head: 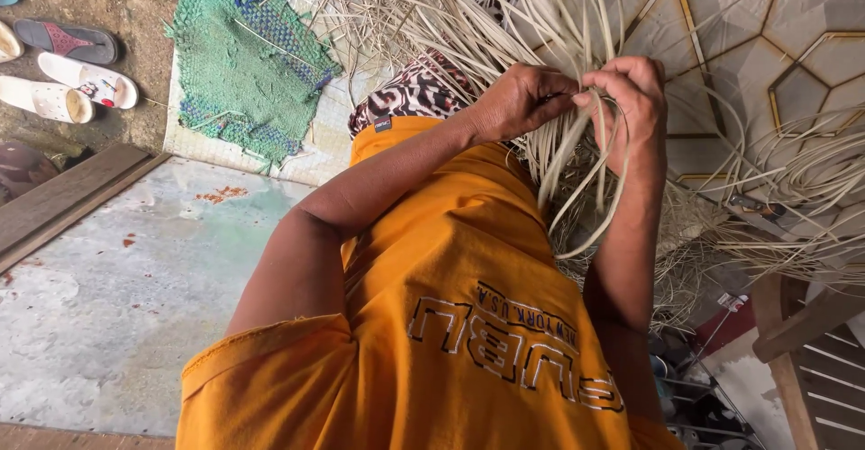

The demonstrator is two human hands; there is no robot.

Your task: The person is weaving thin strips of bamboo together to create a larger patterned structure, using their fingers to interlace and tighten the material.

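Head view, looking down over an orange shirt [450,324] bearing dark block lettering outlined in white at 6 o'clock. Left hand [523,100] and right hand [631,99] meet at 12 o'clock, both with fingers [602,79] curled closed on a bundle of pale cane strips [577,157]. I judge the hands sit close together to keep the strands gathered and taut; loose ends loop down toward 4 o'clock. More strips [802,180] lie spread over the patterned floor [721,63] at 2 o'clock. A green woven mat [243,63] lies at 10 o'clock, sandals [68,63] at 9 o'clock. A small dark tag [383,125] sits on patterned cloth [414,94].
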